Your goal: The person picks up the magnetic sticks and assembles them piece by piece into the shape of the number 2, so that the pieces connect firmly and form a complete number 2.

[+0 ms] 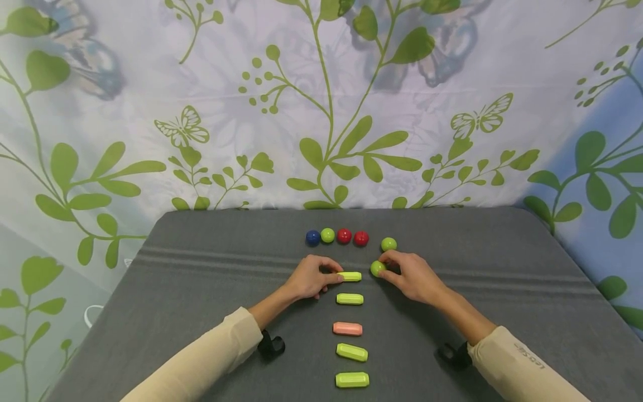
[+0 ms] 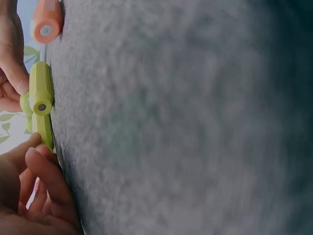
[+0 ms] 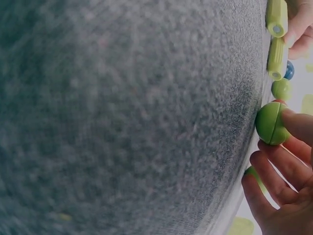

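1. Pinching farthest lime rod (image 1: 353, 276) by left end with left hand (image 1: 312, 277), maybe lifted, hard to tell.
2. Gripping nearer green ball (image 1: 377, 269), right of it, with right hand (image 1: 413, 277).
3. Squeeze gently, avoid rolling.

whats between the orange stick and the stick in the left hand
In the head view, one yellow-green stick lies between the orange stick and the held stick.

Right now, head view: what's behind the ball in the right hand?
Another green ball, slightly to the right, then grey table and leaf-print cloth. The patch just behind the held ball can't be seen; ball and right hand cover it.
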The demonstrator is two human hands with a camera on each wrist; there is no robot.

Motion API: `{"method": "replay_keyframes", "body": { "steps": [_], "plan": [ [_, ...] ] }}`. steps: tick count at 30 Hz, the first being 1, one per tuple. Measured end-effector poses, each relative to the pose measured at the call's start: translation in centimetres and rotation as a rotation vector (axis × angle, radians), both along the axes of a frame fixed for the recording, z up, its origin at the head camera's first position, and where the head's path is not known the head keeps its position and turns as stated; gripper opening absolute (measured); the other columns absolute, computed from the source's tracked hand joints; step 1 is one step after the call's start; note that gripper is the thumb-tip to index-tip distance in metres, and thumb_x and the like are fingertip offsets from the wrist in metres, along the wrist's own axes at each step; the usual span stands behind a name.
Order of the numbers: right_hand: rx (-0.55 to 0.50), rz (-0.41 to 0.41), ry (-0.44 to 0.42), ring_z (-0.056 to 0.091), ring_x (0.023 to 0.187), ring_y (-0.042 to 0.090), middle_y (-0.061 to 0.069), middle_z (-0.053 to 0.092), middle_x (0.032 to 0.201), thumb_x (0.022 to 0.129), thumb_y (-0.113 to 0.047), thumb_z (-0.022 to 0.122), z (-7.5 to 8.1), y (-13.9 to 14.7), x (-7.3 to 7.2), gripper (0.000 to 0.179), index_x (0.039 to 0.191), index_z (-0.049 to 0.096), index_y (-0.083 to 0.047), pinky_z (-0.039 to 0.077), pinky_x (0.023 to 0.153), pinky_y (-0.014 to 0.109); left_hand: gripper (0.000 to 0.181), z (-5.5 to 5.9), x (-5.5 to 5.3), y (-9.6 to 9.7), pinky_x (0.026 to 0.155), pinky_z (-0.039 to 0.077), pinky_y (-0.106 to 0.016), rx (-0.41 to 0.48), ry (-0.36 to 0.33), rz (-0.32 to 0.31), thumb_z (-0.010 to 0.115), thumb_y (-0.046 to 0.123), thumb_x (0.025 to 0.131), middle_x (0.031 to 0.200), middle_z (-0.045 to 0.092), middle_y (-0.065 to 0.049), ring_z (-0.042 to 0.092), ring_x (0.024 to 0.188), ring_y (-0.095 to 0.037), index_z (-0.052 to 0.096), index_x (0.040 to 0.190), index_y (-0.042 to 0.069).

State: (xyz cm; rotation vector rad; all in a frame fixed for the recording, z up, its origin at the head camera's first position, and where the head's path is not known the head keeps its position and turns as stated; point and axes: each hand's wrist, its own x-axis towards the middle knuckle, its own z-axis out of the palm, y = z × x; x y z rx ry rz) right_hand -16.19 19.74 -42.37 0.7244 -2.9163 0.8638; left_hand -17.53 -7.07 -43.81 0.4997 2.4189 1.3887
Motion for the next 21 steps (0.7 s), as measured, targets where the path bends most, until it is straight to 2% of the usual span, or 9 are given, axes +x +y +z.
{"method": "replay_keyframes", "body": {
  "steps": [5,10,16,21],
  "plan": [
    [-0.001,0.004,-0.006,0.066,0.092,0.026,0.004,0.069,0.099,0.090,-0.017,0.074,0.1,0.0,0.0,0.022,0.109,0.067,-0.008,0.052,0.079,0.047,0.015,0.4,-0.2,0.0,0.043,0.048,-0.027,0.016,0.006,-0.012,0.072,0.018,0.093,0.095,0.067,0.000,0.056,0.052,-0.012,0.075,0.105,0.011],
    [-0.001,-0.002,0.007,0.066,0.092,0.026,0.004,0.069,0.099,0.090,-0.016,0.074,0.3,0.2,0.0,0.021,0.108,0.067,-0.007,0.051,0.080,0.047,0.017,0.8,-0.9,0.3,0.043,0.045,-0.025,0.021,0.029,0.008,0.071,0.020,0.094,0.098,0.068,-0.001,0.057,0.052,-0.014,0.075,0.108,0.011],
    [-0.011,0.009,0.005,0.066,0.091,0.026,0.004,0.069,0.098,0.090,-0.014,0.074,0.3,0.1,0.1,0.019,0.106,0.067,-0.008,0.052,0.079,0.047,0.016,0.9,-1.3,1.3,0.044,0.044,-0.025,0.015,0.030,0.026,0.071,0.018,0.093,0.098,0.068,0.000,0.058,0.052,-0.016,0.075,0.107,0.011],
    [-0.018,0.017,0.007,0.067,0.093,0.026,0.003,0.069,0.099,0.090,-0.014,0.074,0.2,-0.1,0.1,0.018,0.106,0.067,-0.008,0.052,0.080,0.048,0.016,0.8,-1.4,2.3,0.048,0.047,-0.025,0.004,0.043,0.015,0.071,0.017,0.093,0.097,0.068,0.000,0.057,0.050,-0.014,0.075,0.107,0.010]
  ]
}}
